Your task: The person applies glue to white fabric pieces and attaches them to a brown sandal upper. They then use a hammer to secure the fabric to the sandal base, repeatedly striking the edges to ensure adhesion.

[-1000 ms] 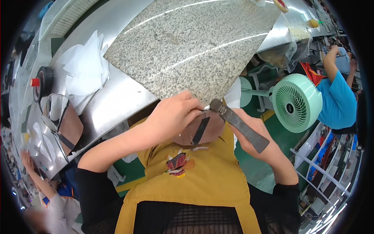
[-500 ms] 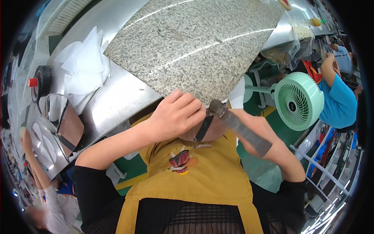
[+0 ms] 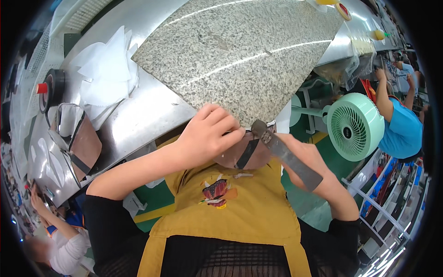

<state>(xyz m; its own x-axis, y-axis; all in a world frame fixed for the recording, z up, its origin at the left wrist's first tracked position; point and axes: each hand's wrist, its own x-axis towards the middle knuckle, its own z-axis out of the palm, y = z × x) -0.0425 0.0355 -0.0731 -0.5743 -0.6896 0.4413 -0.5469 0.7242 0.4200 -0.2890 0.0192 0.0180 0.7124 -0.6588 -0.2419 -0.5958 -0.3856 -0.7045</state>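
My left hand [image 3: 210,134] pinches the upper edge of a brownish piece with a black strap [image 3: 242,152], which looks like a shoe upper, at the near edge of a speckled granite slab [image 3: 240,60]. My right hand [image 3: 302,154] is closed around a dark metal hammer [image 3: 297,166]. Its round head lies close to the left fingertips, above the piece's edge, and its long flat end points toward my right forearm. Whether the head touches the piece I cannot tell. The hammer's handle is hidden in the right hand.
On the metal table [image 3: 152,108] lie white sheets [image 3: 108,69], a roll of black tape [image 3: 55,90] and a similar brownish piece [image 3: 85,145]. A green fan [image 3: 354,127] stands at right. Co-workers sit on both sides. A yellow-capped bottle [image 3: 378,35] is at far right.
The hammer head has shifted slightly along the piece's edge. My left hand keeps its pinch. The whole view has moved a little, and the left co-worker's hands are lower.
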